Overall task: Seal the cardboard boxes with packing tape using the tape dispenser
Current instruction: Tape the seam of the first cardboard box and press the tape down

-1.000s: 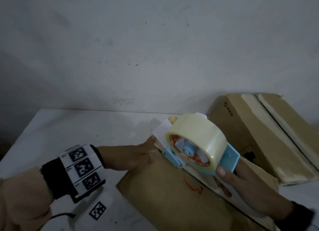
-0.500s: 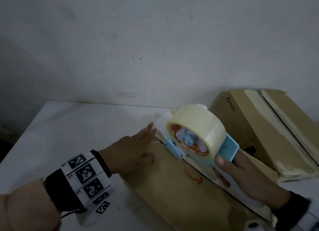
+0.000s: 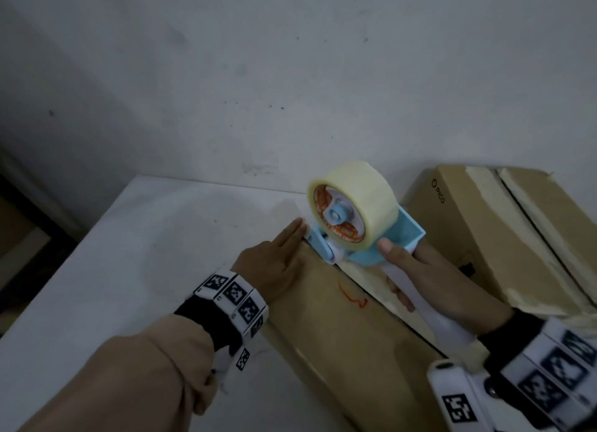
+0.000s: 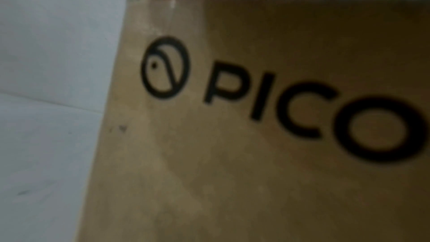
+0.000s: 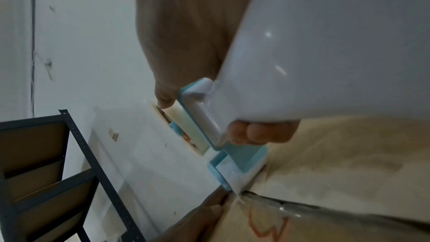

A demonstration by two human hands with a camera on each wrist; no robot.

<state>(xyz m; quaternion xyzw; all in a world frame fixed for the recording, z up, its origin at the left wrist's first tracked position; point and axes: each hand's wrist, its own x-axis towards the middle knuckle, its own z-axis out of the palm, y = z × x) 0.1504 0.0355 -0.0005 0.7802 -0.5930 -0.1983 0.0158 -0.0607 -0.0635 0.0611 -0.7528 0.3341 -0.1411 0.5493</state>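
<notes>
A brown cardboard box lies in front of me on the white table, its centre seam running away from me. My right hand grips the white handle of a blue tape dispenser carrying a roll of clear tape; its front end sits at the far end of the seam. My left hand lies flat on the box's left flap, fingers straight, fingertips beside the dispenser nose. In the right wrist view the dispenser meets the seam. The left wrist view shows the box side printed PICO.
A second cardboard box with old tape strips stands at the right, close behind the dispenser. The white table extends to the left, against a white wall. A dark metal shelf stands beyond the table's left side.
My left hand has slid up from the box's side onto its top flap and flattened there. The dispenser has moved toward the far end of the seam, tilting more upright.
</notes>
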